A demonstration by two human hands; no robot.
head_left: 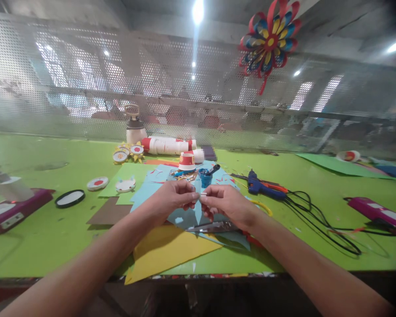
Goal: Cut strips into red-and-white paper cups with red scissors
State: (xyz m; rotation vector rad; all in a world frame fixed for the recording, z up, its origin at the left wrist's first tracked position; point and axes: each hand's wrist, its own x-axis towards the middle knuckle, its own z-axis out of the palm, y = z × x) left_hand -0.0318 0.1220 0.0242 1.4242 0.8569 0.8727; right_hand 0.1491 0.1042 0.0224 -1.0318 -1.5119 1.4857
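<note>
In front of me, a narrow light-blue paper piece with pointed ends (198, 215) is held upright between my hands. My left hand (176, 198) pinches it from the left with closed fingertips. From the right, the fingers of my right hand (227, 203) are closed on a small white strip (203, 194) against the blue paper. Scissors (213, 227) lie beneath my right hand, their red handle partly hidden by the wrist. Under both hands are light-blue sheets (141, 193) and a yellow sheet (171, 248).
Beyond my hands stand a blue cup (205, 179) and a red-and-white paper cup (187, 164). A blue glue gun (265, 188) with cables lies right. Left are round decorated discs (125, 185), a black-rimmed lid (70, 199) and a purple power strip (26, 211). A sprayer (136, 132) stands behind.
</note>
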